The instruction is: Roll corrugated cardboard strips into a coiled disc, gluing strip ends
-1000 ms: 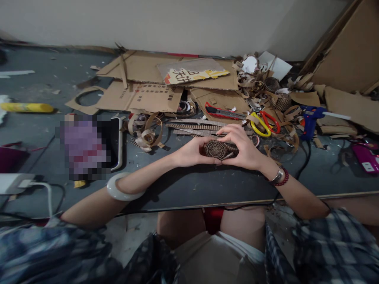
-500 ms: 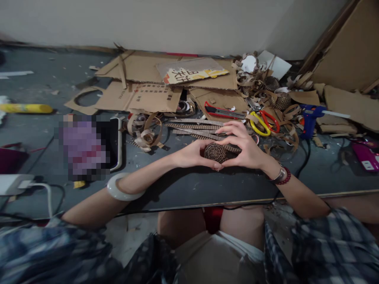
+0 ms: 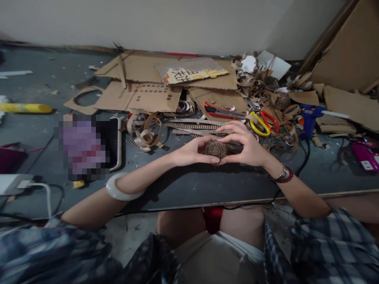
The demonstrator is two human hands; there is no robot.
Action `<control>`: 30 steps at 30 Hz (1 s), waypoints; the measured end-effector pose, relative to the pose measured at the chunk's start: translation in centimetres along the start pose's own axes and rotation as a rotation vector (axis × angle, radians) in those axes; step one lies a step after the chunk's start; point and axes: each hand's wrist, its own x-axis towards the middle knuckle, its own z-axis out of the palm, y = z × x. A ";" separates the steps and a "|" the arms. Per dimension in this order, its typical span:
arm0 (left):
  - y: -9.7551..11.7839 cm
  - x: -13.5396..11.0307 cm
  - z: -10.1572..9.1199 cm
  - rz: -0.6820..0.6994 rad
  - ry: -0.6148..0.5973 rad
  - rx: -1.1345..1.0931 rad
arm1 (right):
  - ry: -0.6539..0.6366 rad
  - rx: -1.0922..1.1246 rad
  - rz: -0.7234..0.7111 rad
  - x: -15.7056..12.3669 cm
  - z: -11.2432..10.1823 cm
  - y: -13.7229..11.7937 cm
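A round coil of corrugated cardboard strip [image 3: 215,150] sits between my two hands near the table's front edge, its spiral face turned up toward me. My left hand [image 3: 194,152] curves round its left side, thumb along the near edge. From the right, my right hand [image 3: 247,146] closes on it, with thumb and index finger against the rim and the other fingers raised. Just behind my hands lie flat corrugated strips [image 3: 195,126]. Scissors with yellow and red handles [image 3: 260,125] and a red utility knife [image 3: 222,111] rest beyond my right hand.
A blue glue gun [image 3: 309,118] with a white stick stands at the right, its cable running to the front edge. Cardboard sheets [image 3: 142,96] and curled scraps [image 3: 148,132] spread behind. On the left are a phone [image 3: 117,142], a yellow tube [image 3: 26,108] and a white charger [image 3: 13,184].
The coil has tilted slightly, and my right hand has shifted a little to the right. My left hand still holds the coil's left side.
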 end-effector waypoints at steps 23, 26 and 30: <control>-0.9 0.1 -0.2 0.330 0.462 0.374 | 0.214 0.016 0.115 0.1 0.6 0.6; -0.9 0.1 -0.2 0.322 0.441 0.360 | 0.230 -0.121 0.147 0.0 0.4 1.3; -0.9 0.1 -0.2 0.306 0.424 0.357 | -0.009 -0.378 0.139 -0.3 0.2 2.1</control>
